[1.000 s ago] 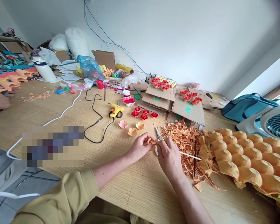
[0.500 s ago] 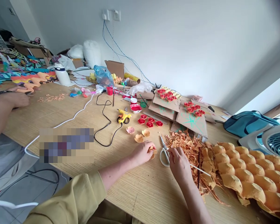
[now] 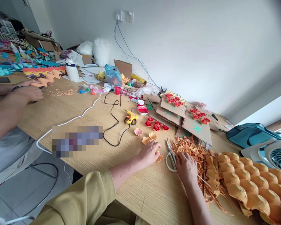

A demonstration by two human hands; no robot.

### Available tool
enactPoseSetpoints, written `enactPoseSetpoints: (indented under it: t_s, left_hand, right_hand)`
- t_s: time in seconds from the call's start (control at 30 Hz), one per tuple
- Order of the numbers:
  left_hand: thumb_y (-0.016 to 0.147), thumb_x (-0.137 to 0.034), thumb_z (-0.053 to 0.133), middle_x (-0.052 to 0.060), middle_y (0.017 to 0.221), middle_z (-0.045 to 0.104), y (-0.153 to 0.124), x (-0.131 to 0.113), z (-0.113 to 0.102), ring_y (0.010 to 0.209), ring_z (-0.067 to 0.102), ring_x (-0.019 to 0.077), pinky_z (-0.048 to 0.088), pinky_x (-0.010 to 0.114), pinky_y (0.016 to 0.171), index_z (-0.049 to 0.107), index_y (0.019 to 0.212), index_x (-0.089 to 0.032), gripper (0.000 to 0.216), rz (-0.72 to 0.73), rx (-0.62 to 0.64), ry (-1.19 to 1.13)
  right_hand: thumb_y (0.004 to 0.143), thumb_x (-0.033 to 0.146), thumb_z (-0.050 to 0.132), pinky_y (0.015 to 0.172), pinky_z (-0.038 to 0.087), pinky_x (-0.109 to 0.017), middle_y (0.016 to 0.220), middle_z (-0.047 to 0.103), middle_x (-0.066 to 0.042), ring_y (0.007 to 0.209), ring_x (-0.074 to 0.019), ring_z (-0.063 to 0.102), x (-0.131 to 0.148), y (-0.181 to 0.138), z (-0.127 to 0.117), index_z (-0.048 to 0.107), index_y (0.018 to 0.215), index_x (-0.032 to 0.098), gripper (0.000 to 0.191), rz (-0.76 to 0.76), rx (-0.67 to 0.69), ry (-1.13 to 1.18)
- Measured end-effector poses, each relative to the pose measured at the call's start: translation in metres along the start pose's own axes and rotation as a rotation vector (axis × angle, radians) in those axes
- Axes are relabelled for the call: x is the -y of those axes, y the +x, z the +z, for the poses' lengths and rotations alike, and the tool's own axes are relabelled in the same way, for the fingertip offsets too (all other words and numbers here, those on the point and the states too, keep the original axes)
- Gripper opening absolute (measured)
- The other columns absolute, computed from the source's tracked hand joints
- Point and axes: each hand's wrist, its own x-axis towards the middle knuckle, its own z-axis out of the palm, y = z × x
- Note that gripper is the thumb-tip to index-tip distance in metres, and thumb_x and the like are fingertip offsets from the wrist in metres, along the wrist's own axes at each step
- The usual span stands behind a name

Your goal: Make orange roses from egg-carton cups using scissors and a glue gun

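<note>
Over a small orange petal cup (image 3: 159, 157) of egg-carton pulp hovers my left hand (image 3: 150, 153), its fingers apart at the cup's edge and partly hiding it. Just beyond are two more orange petal cups (image 3: 146, 140) and a pinkish one (image 3: 138, 132). My right hand (image 3: 186, 166) is closed on a thin white stick (image 3: 203, 180), whose tail sticks out behind the hand. White-handled scissors (image 3: 171, 157) lie against its fingertips. Orange pulp scraps (image 3: 189, 145) are heaped beyond that hand.
An orange egg tray (image 3: 250, 178) lies at the right, near a fan (image 3: 279, 156). A yellow glue gun (image 3: 131, 117), red paint dish (image 3: 143, 110) and several red flowers (image 3: 156, 127) stand ahead. Another person's hands (image 3: 30, 93) work at the left. A white cable (image 3: 67, 120) crosses the table.
The view has swung left, shifting the scene rightward. My left fingers have loosened and spread at the petal cup. My right hand stays by the scissors with the stick.
</note>
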Motion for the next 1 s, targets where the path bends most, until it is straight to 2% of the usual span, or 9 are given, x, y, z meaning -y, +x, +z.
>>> enactPoseSetpoints:
  t_s: [0.13,0.3,0.4,0.47,0.53,0.63,0.73,0.87,1.0]
  left_hand:
    - [0.084,-0.012,0.060,0.007,0.105,0.064,0.001,-0.002,-0.002,0.103,0.059,0.0252,0.048,0.038,0.093,0.058,0.101,-0.021,0.020,0.026,-0.058,0.004]
    - [0.085,-0.008,0.058,0.004,0.101,0.065,0.007,-0.005,-0.013,0.093,0.063,0.0190,0.050,0.030,0.084,0.059,0.101,-0.021,0.021,0.080,-0.119,0.018]
    - [0.089,-0.013,0.056,0.005,0.103,0.066,0.015,0.001,-0.034,0.099,0.062,0.0200,0.049,0.032,0.089,0.060,0.102,-0.021,0.016,0.069,-0.184,0.083]
    - [0.093,-0.014,0.051,0.008,0.108,0.066,0.021,0.011,-0.052,0.106,0.060,0.0226,0.045,0.036,0.096,0.059,0.109,-0.021,0.020,0.000,-0.261,0.150]
    - [0.091,-0.017,0.055,0.011,0.109,0.065,0.026,0.026,-0.069,0.107,0.059,0.0261,0.045,0.040,0.096,0.060,0.111,-0.019,0.021,-0.081,-0.300,0.227]
    - [0.083,-0.024,0.068,0.012,0.099,0.068,0.029,0.046,-0.084,0.101,0.060,0.0300,0.046,0.043,0.093,0.066,0.101,-0.016,0.019,-0.173,-0.258,0.339]
    - [0.076,-0.031,0.076,0.013,0.096,0.068,0.029,0.056,-0.085,0.097,0.061,0.0330,0.048,0.044,0.090,0.069,0.091,-0.015,0.023,-0.236,-0.205,0.436]
    - [0.079,-0.028,0.071,0.014,0.096,0.069,0.027,0.056,-0.081,0.098,0.062,0.0333,0.049,0.042,0.086,0.071,0.089,-0.016,0.015,-0.260,-0.172,0.518]
    - [0.083,-0.026,0.068,0.014,0.104,0.070,0.027,0.055,-0.082,0.103,0.063,0.0330,0.049,0.042,0.088,0.070,0.098,-0.016,0.018,-0.258,-0.189,0.543]
  right_hand:
    - [0.096,0.026,0.049,0.072,0.038,-0.034,0.085,0.065,-0.006,0.080,-0.0233,0.059,-0.002,-0.001,0.002,0.066,0.093,0.022,0.018,0.026,0.049,0.027]
    - [0.096,0.027,0.048,0.070,0.042,-0.033,0.084,0.063,-0.006,0.078,-0.0226,0.059,-0.002,0.000,0.002,0.066,0.091,0.021,0.019,0.018,0.056,0.063]
    - [0.095,0.024,0.047,0.070,0.043,-0.033,0.083,0.061,-0.006,0.076,-0.0225,0.057,-0.003,0.001,0.003,0.063,0.090,0.021,0.018,0.018,0.044,0.062]
    - [0.095,0.021,0.044,0.071,0.043,-0.034,0.082,0.059,-0.007,0.076,-0.0230,0.056,-0.004,0.002,0.004,0.061,0.089,0.020,0.018,0.019,0.040,0.059]
    - [0.095,0.020,0.042,0.073,0.043,-0.035,0.081,0.058,-0.008,0.076,-0.0236,0.056,-0.004,0.002,0.005,0.060,0.088,0.019,0.018,0.022,0.037,0.058]
    - [0.098,0.022,0.040,0.075,0.042,-0.036,0.082,0.059,-0.008,0.078,-0.0241,0.055,-0.003,0.004,0.002,0.057,0.088,0.020,0.020,0.035,0.026,0.065]
    - [0.099,0.022,0.037,0.076,0.042,-0.035,0.081,0.060,-0.007,0.077,-0.0236,0.056,0.000,0.006,-0.004,0.054,0.088,0.021,0.020,0.048,0.018,0.087]
    - [0.100,0.022,0.037,0.076,0.042,-0.035,0.084,0.062,-0.007,0.079,-0.0235,0.057,0.006,0.007,-0.013,0.055,0.091,0.021,0.020,0.052,0.010,0.115]
    - [0.102,0.025,0.036,0.072,0.043,-0.032,0.085,0.062,-0.007,0.080,-0.0223,0.060,0.017,0.005,-0.019,0.056,0.095,0.021,0.022,0.053,0.037,0.157]
